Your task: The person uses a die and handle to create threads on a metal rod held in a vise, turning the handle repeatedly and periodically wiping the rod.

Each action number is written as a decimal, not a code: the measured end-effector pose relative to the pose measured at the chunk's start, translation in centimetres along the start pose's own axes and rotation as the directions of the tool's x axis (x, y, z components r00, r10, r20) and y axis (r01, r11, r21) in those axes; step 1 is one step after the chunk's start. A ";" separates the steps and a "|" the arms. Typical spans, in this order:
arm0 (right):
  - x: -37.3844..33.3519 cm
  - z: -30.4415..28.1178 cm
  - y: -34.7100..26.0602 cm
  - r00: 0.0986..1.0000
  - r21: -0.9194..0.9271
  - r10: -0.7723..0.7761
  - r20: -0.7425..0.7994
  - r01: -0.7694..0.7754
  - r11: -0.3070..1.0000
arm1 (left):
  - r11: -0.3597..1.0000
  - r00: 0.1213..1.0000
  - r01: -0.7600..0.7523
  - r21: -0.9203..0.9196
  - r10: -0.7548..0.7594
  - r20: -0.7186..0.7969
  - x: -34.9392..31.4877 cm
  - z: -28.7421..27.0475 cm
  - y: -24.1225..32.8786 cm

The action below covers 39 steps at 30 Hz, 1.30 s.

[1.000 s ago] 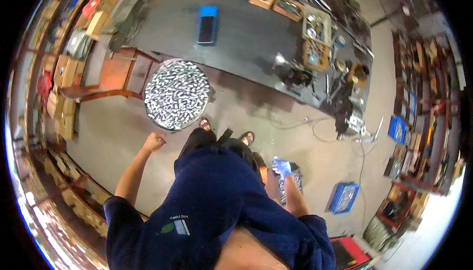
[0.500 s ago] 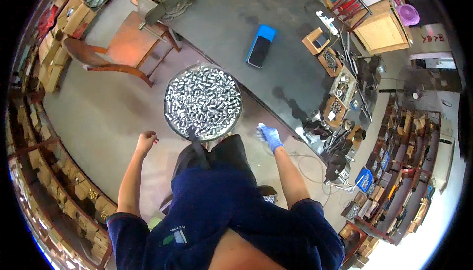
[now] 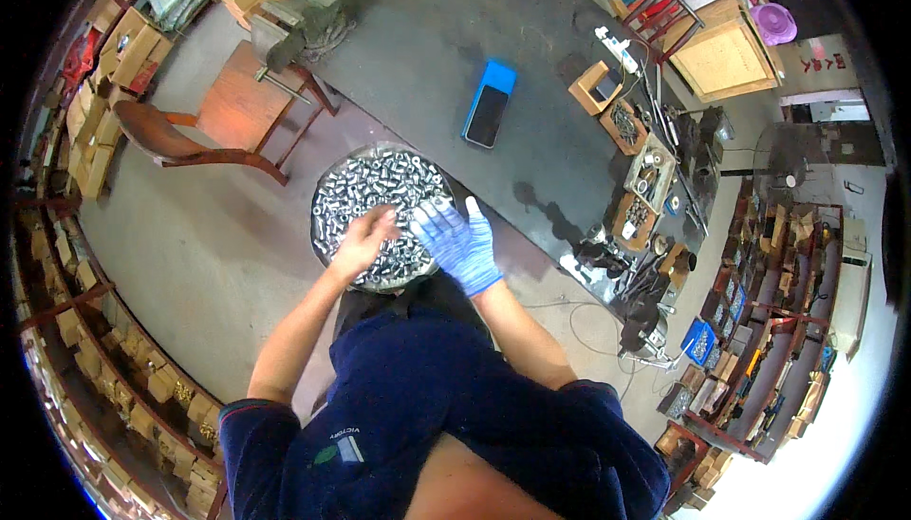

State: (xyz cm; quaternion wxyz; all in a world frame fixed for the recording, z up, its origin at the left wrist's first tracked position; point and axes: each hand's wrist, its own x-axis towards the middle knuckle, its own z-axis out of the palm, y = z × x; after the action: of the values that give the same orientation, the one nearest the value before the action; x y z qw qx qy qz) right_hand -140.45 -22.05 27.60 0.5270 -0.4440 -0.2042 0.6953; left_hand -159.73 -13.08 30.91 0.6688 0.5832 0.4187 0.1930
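A round tub heaped with small shiny metal sleeves stands in front of my lap, beside the workbench. My bare left hand is over the near part of the heap, its fingers bent and blurred; whether they hold a sleeve is hidden. To its right, my right hand wears a blue-and-white striped knit glove. Its fingers are stretched out with the thumb apart, over the tub's right side, and nothing shows in it. The two hands are close together but apart.
The dark workbench runs diagonally beyond the tub, bearing a blue-cased phone, a vise and boxes of small parts. A wooden chair stands at the left. Shelves of boxes line both sides; a cable lies on the floor.
Both hands have come inward from either side of my lap to above the metal sleeves. The right hand's gloved fingers have spread. The view has shifted slightly.
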 end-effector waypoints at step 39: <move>-5.5 11.3 -6.4 0.939 -0.037 -0.128 0.318 0.147 0.988 | 0.948 0.960 -0.279 0.151 0.275 0.049 -1.7 -1.1 7.4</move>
State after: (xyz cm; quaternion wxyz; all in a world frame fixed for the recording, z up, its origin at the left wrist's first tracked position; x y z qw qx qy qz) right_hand -146.07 -22.70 40.49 0.5213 -0.3278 -0.3371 0.7122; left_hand -159.83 -11.85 38.45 0.5931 0.6894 0.3370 0.2436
